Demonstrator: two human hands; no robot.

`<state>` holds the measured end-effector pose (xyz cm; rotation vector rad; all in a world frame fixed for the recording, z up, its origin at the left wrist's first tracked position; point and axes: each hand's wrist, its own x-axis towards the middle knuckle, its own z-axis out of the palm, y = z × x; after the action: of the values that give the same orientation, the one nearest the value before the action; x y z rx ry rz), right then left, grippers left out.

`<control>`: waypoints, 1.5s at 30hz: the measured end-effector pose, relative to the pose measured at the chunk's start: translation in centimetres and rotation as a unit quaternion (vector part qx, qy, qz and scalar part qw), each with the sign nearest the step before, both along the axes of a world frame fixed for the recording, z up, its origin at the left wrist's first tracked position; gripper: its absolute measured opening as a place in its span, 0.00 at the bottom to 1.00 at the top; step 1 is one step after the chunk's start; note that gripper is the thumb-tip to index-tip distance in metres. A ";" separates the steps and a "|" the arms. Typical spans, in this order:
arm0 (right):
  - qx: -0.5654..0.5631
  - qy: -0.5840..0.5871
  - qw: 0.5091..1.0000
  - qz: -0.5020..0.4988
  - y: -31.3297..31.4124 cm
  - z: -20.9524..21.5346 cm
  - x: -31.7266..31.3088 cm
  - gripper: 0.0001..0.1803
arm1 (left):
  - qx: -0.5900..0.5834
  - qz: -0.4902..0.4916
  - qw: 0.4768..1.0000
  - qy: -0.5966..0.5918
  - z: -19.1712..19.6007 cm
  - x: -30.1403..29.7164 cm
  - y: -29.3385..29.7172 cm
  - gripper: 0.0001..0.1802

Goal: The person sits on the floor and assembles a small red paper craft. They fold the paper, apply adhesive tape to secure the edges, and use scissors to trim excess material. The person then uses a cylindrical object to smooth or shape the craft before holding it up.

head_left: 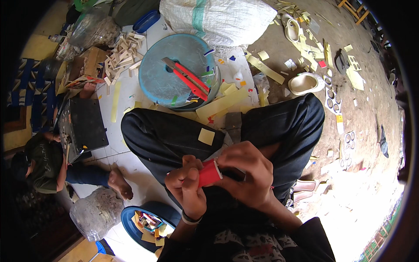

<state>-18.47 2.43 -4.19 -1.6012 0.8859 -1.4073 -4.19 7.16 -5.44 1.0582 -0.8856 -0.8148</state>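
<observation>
Plainly, the small red box [208,174] sits between the left hand [188,185] and the right hand [249,172], on the person's side of the round drum [152,81], its long axis seeming to run from one to the other. The left fingers grip it; the right ones curl at its pale-rimmed end, whether pinching I can't tell. Atop the drum lies a red cutter [187,79].

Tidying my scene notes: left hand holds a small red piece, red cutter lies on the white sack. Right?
One fix: the red cutter lies on the round blue tub, not on the white sack. The head view shows it. The left hand does hold the small red piece.
</observation>
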 end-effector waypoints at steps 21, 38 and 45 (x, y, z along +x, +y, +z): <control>-0.188 0.236 0.950 -0.077 -1.6 0.3 -2.4 0.19 | 0.050 0.025 0.902 -0.429 4.2 -0.1 -1.5 0.13; 0.182 0.058 0.967 0.170 -4.3 1.5 -5.6 0.28 | 0.119 0.082 0.971 -0.190 1.3 2.1 -2.2 0.08; 0.098 0.059 0.988 0.100 0.1 -0.8 -0.6 0.25 | 0.131 0.134 0.979 -0.081 -0.2 0.2 -1.8 0.06</control>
<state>-19.09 2.57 -4.95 -1.5873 0.8764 -1.0615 -3.96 5.37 -5.68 1.4574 -0.7627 -0.6351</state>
